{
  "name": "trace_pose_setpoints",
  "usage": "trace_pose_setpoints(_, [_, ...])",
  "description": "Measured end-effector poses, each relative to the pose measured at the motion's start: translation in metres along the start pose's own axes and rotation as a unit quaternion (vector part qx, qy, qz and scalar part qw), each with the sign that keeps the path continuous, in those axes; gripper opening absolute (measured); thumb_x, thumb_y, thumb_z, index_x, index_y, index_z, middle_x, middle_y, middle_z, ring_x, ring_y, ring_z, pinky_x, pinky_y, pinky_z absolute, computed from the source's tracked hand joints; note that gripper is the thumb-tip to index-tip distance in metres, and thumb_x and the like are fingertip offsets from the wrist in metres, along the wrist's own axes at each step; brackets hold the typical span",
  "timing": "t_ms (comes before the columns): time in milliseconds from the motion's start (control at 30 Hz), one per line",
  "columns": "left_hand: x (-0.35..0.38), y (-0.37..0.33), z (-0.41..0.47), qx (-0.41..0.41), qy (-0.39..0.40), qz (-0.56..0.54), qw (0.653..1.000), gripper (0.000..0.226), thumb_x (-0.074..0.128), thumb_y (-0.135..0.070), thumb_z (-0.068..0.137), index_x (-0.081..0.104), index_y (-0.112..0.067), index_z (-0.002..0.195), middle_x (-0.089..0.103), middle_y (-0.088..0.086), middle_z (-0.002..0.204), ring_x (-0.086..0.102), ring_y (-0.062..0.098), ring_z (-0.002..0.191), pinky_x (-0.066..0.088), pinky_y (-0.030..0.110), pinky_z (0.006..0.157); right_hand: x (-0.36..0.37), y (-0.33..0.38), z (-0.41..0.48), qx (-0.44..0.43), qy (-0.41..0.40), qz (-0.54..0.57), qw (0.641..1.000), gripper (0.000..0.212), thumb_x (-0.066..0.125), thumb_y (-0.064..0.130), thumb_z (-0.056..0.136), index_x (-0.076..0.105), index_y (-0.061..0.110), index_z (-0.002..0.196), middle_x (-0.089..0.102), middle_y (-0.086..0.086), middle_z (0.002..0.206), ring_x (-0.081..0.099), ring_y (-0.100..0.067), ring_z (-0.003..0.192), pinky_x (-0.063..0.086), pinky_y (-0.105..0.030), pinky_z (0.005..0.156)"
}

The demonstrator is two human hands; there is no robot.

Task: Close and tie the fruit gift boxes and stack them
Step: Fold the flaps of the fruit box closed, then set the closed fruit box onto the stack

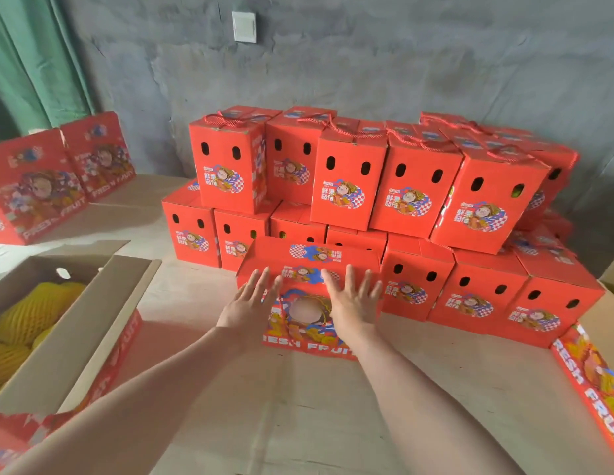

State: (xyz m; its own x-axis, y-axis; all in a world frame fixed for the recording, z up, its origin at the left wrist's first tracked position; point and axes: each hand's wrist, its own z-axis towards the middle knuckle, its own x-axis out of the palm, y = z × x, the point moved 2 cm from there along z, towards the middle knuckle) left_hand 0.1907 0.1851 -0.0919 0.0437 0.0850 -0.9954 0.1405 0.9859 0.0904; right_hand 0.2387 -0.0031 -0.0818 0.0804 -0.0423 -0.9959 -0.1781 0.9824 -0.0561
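While both arms stretched forward, the left hand [252, 301] and right hand [354, 301] lay palms down over the near fruit gift box [309, 342], fingers straight and fanned, each grip apart and holding nothing; whether the palms actually pressed the card could not be told. That red box sat just in front of the stack [350, 186], its long axis running left to right across the view, its broad printed side with the "FRESH FRUIT" lettering turned toward the person and its far flap rising behind the fingertips. In the stack, closed red boxes stood in two tiers, their narrow ends with paired oval holes pointing toward the person, and red rope handles [336, 128] lay on the upper tier. Everything rested on a pale, cardboard-covered surface [298, 413]. At the left an open brown carton [93, 323] held yellow foam-netted fruit [27, 317], and beyond it flattened red boxes [45, 186] leaned upright. Another red printed box [588, 378] showed at the right edge. Behind stood a rough grey wall [401, 63] with a white switch plate [244, 26], and a green curtain [31, 63] hung at the far left.
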Motion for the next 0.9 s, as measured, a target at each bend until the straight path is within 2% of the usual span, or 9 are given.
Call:
trace_pose_setpoints(267, [-0.014,0.015,0.075,0.012,0.091,0.018,0.996,0.096,0.052,-0.008,0.088,-0.023,-0.019,0.147,-0.026,0.005,0.155,-0.019,0.026,0.144,0.01,0.035,0.117,0.021,-0.016,0.049,-0.059,-0.02,0.001,0.998,0.108,0.048,-0.011,0.076,-0.012,0.045,0.147,-0.016,-0.006,0.159,-0.019,-0.039,0.143,-0.005,-0.06,0.112])
trace_pose_setpoints(400, [-0.024,0.013,0.076,0.014,0.135,0.017,0.991,0.097,0.056,-0.017,0.088,-0.02,-0.022,0.148,-0.024,0.006,0.156,-0.017,0.026,0.145,0.008,0.038,0.118,0.008,-0.014,0.049,-0.032,0.055,0.007,0.998,0.106,0.047,-0.009,0.079,-0.013,0.048,0.145,-0.017,-0.002,0.159,-0.018,-0.035,0.144,-0.01,-0.061,0.11])
trace_pose_setpoints(500, [-0.043,0.01,0.057,0.022,0.156,-0.045,0.986,0.092,0.054,-0.022,0.088,-0.014,-0.032,0.149,-0.023,0.0,0.156,-0.019,0.027,0.144,-0.01,0.053,0.113,-0.015,-0.005,0.04,0.014,0.15,0.012,0.989,0.099,0.046,0.0,0.081,-0.012,0.045,0.147,-0.022,-0.003,0.158,-0.02,-0.037,0.143,-0.015,-0.064,0.107])
trace_pose_setpoints(600, [-0.066,0.03,0.01,0.006,-0.018,-0.209,0.978,0.068,0.053,-0.027,0.092,0.017,-0.029,0.15,0.014,-0.002,0.158,0.011,0.021,0.146,-0.001,0.047,0.118,-0.036,0.026,0.022,0.016,0.056,0.038,0.998,0.075,0.046,0.021,0.092,0.002,0.033,0.152,-0.011,-0.011,0.16,-0.011,-0.038,0.145,-0.008,-0.059,0.113])
trace_pose_setpoints(633, [-0.073,0.043,-0.014,-0.016,-0.098,-0.287,0.953,0.054,0.055,-0.028,0.092,0.037,-0.024,0.143,0.039,0.001,0.147,0.035,0.018,0.137,0.017,0.04,0.118,-0.038,0.044,0.01,-0.004,0.002,0.078,0.997,0.067,0.045,0.026,0.095,0.012,0.029,0.152,-0.002,-0.01,0.16,-0.001,-0.034,0.147,-0.001,-0.052,0.116])
trace_pose_setpoints(700, [-0.084,0.08,-0.068,-0.059,-0.219,-0.383,0.895,0.021,0.063,-0.022,0.089,0.067,-0.021,0.109,0.067,-0.003,0.106,0.061,0.005,0.098,0.047,0.029,0.09,-0.037,0.093,-0.024,-0.059,-0.041,0.223,0.972,0.051,0.049,0.028,0.094,0.037,0.021,0.143,0.032,-0.008,0.151,0.028,-0.024,0.14,0.021,-0.034,0.113])
trace_pose_setpoints(767, [-0.088,0.123,-0.117,-0.117,-0.281,-0.361,0.881,0.012,0.066,-0.011,0.085,0.071,-0.021,0.086,0.069,-0.007,0.089,0.062,0.006,0.085,0.046,0.025,0.073,-0.034,0.149,-0.062,-0.098,0.036,0.353,0.93,0.041,0.054,0.029,0.093,0.052,0.015,0.132,0.054,-0.004,0.135,0.047,-0.018,0.128,0.032,-0.023,0.104])
trace_pose_setpoints(800, [-0.086,0.145,-0.137,-0.157,-0.285,-0.331,0.886,0.012,0.066,-0.008,0.085,0.072,-0.017,0.089,0.069,-0.003,0.095,0.062,0.013,0.091,0.044,0.026,0.076,-0.031,0.176,-0.077,-0.108,0.095,0.382,0.913,0.041,0.054,0.032,0.094,0.054,0.013,0.13,0.057,-0.003,0.133,0.049,-0.016,0.125,0.033,-0.02,0.101])
trace_pose_setpoints(900, [-0.08,0.202,-0.181,-0.306,-0.208,-0.256,0.893,0.042,0.062,-0.021,0.088,0.055,-0.015,0.129,0.051,0.007,0.134,0.046,0.028,0.123,0.038,0.037,0.1,-0.028,0.244,-0.107,-0.088,0.214,0.436,0.87,0.04,0.051,0.046,0.091,0.059,0.014,0.114,0.061,-0.002,0.115,0.055,-0.02,0.115,0.039,-0.026,0.094])
